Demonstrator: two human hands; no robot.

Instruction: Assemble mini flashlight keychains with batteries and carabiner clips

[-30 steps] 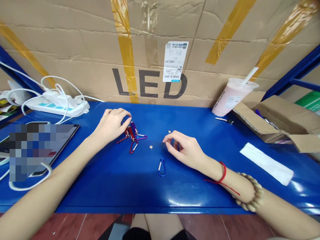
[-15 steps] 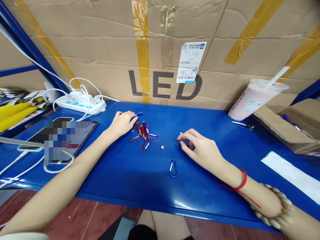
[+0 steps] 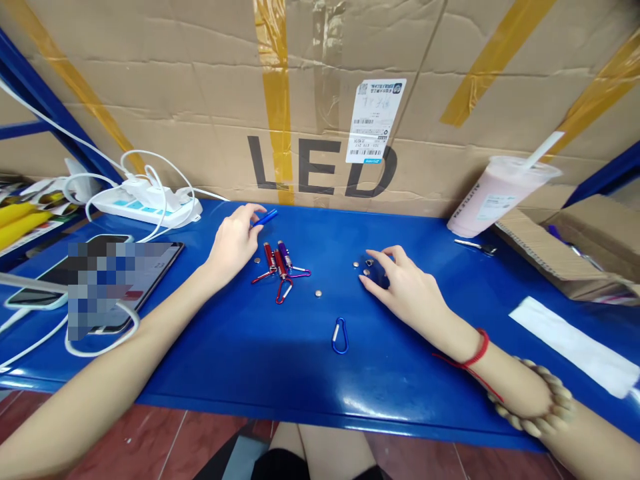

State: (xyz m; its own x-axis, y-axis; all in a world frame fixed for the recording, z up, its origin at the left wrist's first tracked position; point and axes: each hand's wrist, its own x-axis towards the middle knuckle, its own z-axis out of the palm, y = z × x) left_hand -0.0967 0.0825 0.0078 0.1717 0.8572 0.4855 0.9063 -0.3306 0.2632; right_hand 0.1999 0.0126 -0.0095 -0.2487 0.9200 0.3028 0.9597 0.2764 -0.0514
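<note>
My left hand [image 3: 233,245] pinches a small blue metal tube [image 3: 267,217], like the body of a mini flashlight, between thumb and fingers. Just right of it lie two red keychain flashlights [image 3: 281,267] and a purple one [image 3: 284,252], with carabiner clips attached. My right hand [image 3: 414,288] is open, thumb and fingers apart, over small pieces: a button cell [image 3: 355,265], another button cell [image 3: 367,272] and a tiny metal part [image 3: 370,263]. Between the hands sits a button cell [image 3: 319,293]; one more button cell [image 3: 257,261] is near the left hand. A loose blue carabiner [image 3: 345,342] lies in front.
A big cardboard box [image 3: 220,120] walls off the back of the blue table [image 3: 280,373]. On the left are a white power strip [image 3: 150,210], cables and phones [image 3: 160,280]. On the right stand a pink drink cup [image 3: 493,197], an open carton [image 3: 545,257] and white paper [image 3: 575,343].
My left hand has lifted the blue tube slightly, showing more of it. My right hand's fingers have spread, uncovering small pieces beneath them. The view has shifted slightly.
</note>
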